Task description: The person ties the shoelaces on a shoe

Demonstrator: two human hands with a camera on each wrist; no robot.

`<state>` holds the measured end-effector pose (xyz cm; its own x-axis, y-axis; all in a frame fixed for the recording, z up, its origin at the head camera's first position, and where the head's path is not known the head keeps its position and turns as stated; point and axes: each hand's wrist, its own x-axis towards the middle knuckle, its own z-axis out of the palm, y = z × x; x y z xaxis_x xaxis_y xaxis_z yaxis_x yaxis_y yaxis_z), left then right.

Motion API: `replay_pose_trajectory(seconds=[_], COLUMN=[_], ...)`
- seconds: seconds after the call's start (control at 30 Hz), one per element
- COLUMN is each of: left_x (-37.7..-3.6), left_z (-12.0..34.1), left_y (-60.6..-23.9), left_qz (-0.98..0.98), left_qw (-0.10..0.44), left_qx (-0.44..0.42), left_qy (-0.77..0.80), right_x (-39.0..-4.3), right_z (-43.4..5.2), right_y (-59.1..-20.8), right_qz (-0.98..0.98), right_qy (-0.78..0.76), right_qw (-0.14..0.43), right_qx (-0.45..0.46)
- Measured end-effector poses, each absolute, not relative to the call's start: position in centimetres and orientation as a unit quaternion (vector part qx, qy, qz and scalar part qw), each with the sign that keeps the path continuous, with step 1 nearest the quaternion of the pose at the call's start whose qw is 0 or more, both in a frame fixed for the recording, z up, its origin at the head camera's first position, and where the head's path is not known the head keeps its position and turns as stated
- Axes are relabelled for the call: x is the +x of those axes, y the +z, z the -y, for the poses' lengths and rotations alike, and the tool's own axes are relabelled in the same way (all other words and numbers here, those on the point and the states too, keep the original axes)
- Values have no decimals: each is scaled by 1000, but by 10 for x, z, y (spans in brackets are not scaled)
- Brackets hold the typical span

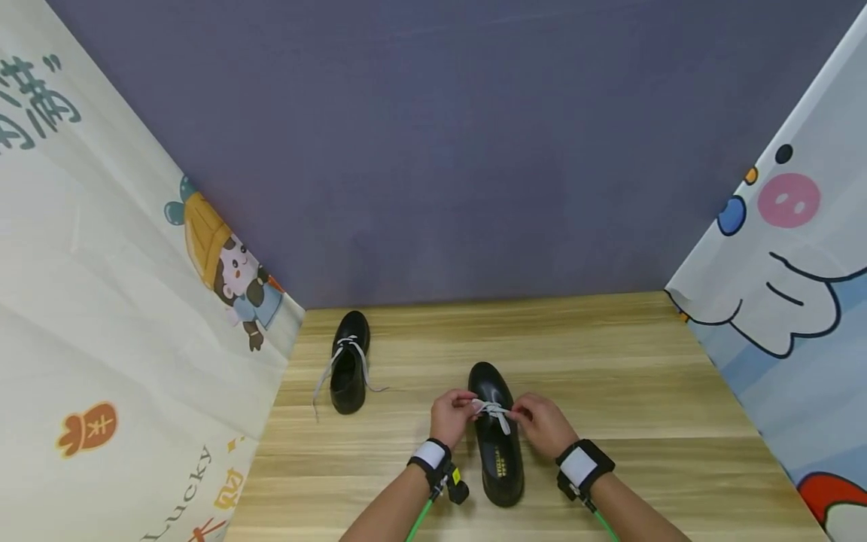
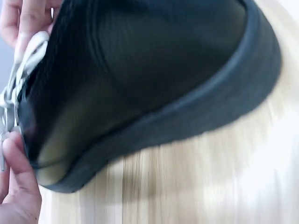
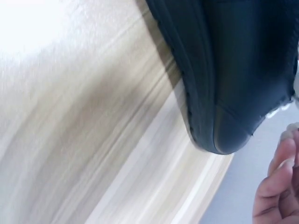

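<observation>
Wooden worktop [image 1: 609, 361] under everything, closed in by a grey back wall [image 1: 440, 150] and printed cloths at both sides; on it two black shoes, well apart. Far shoe [image 1: 349, 363] near the left cloth, its lace [image 1: 325, 376] loose and trailing onto the wood; near shoe [image 1: 497, 444] in the middle, toe pointing away, heel toward the person, resting flat.

Both hands at the near shoe's white lace [image 1: 493, 411], above the instep. Left hand [image 1: 450, 416] on the left side of the shoe, fingers curled and pinching one part of the lace; right hand [image 1: 542, 423] on the right side, fingers curled and pinching the other part. Seen from the left wrist, lace [image 2: 18, 70] held between thumb and fingertips [image 2: 18, 163] close against the dark upper [image 2: 140, 84]; from the right wrist only the shoe's sole edge [image 3: 205, 112] and some fingertips [image 3: 275, 186], blurred, so the grip not readable there.

Likely a tying or tightening of the lace. To do well: pull both sides evenly and outward, not upward, to keep the shoe flat on the wood; keep the pinches close to the crossing so no slack comes back; hold tension in one side while forming a loop in the other; avoid twisting the flat lace.
</observation>
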<state>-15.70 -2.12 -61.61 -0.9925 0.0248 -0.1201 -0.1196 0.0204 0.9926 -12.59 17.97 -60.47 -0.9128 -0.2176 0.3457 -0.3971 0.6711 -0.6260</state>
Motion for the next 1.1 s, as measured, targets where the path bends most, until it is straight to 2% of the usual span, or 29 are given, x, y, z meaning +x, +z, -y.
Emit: replay_pose_trajectory(seconds=[0.4,0.57,0.73,0.87,0.97,1.1], left_x=[-162,-163,-162,-161,-161,-161], left_z=[34,35,35,37,37,38], left_y=[-612,-611,-609,-606,-605,-604], left_qz=[-832,-854,-872,-881,-885,-885], left_qw=[7,-36,-44,-51,-75,-106], left_qx=[149,229,242,243,257,281], left_qy=[535,465,424,403,381,356], right_x=[-129,-128,-122,-115,-112,-112], right_z=[-195,-194,-182,-167,-159,-157], right_y=[-599,-598,-598,-600,-605,-610], right_qz=[902,899,888,903,921,921], right_qy=[370,366,369,346,320,316], right_qw=[127,152,199,155,122,144], right_qx=[183,185,189,200,185,174])
